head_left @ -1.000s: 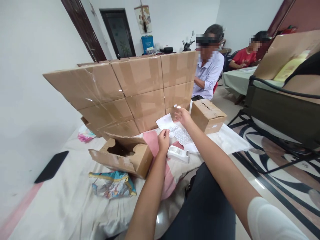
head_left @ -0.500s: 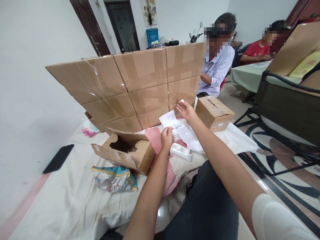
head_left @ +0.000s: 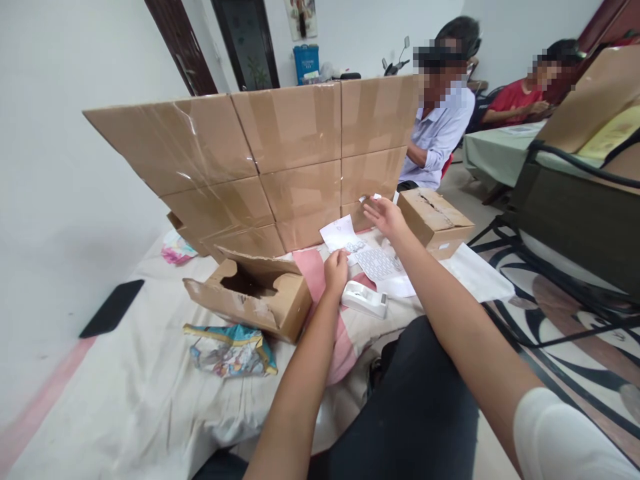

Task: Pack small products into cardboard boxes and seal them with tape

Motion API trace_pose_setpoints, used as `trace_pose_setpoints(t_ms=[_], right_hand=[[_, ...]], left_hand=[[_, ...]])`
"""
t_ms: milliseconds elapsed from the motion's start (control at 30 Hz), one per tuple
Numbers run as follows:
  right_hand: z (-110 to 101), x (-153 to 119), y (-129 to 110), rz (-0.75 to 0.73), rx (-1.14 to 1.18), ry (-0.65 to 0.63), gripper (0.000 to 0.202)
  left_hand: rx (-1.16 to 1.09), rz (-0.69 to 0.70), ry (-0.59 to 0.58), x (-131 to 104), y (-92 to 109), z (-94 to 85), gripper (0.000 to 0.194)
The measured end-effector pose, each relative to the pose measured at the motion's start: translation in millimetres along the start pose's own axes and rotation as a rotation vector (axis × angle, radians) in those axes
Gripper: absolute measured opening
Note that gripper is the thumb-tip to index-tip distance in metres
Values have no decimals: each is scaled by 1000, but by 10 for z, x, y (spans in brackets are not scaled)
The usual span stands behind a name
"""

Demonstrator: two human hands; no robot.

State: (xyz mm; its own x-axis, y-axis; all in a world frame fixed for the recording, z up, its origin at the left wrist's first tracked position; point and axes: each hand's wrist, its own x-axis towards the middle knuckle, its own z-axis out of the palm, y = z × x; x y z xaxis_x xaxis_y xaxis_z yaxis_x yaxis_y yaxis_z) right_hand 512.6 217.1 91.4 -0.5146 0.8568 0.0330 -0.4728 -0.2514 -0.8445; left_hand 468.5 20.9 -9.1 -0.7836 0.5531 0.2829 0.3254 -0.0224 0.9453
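Observation:
My right hand point(head_left: 387, 217) is raised before the cardboard panel, thumb and forefinger pinching a small white paper piece point(head_left: 377, 196), other fingers spread. Another white bit shows just left of its fingertips. My left hand point(head_left: 336, 270) is closed in a pinch beside the white sheet point(head_left: 340, 233); what it holds, if anything, is too small to make out. Between my forearms lies a printed sheet point(head_left: 381, 265) with rows of small shapes. Closer to me, a white tape dispenser point(head_left: 364, 299) sits on the cloth by my left wrist.
A tall cardboard panel point(head_left: 295, 157) stands behind my hands. An open cardboard box point(head_left: 290, 307) and a colourful pouch point(head_left: 233, 353) lie left; a closed box point(head_left: 435, 220) stands right. A black flat object point(head_left: 113, 309) lies by the wall. Another person point(head_left: 443, 127) sits behind the panel.
My right hand has shifted slightly right with the paper piece, and a second white bit now shows beside its fingertips. The left hand stays pinched near the sheet. The view has shifted slightly.

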Motion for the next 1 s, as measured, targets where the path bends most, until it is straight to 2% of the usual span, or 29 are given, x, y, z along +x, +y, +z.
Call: trace_pose_setpoints(t_ms=[100,167,333,533,833,1000], right_hand=[[-14,-41,-12,47,-123,-160,24],[20,-41,1,32,-201,-203,23],[104,72,68,14,-161,-128,17],[61,133,92,1,-6,-63,9],[55,98,87,-63,-105,-135,17],[83,31,102,-47,-103,-148,12]], left_hand=[[0,-8,-5,2,-7,4,32],[1,-12,-7,2,-5,8,32],[7,-27,-12,6,16,16,30],[3,-38,-37,2,39,2,27],[2,-42,-34,-7,60,-3,26],[11,-33,-41,-3,49,-6,25]])
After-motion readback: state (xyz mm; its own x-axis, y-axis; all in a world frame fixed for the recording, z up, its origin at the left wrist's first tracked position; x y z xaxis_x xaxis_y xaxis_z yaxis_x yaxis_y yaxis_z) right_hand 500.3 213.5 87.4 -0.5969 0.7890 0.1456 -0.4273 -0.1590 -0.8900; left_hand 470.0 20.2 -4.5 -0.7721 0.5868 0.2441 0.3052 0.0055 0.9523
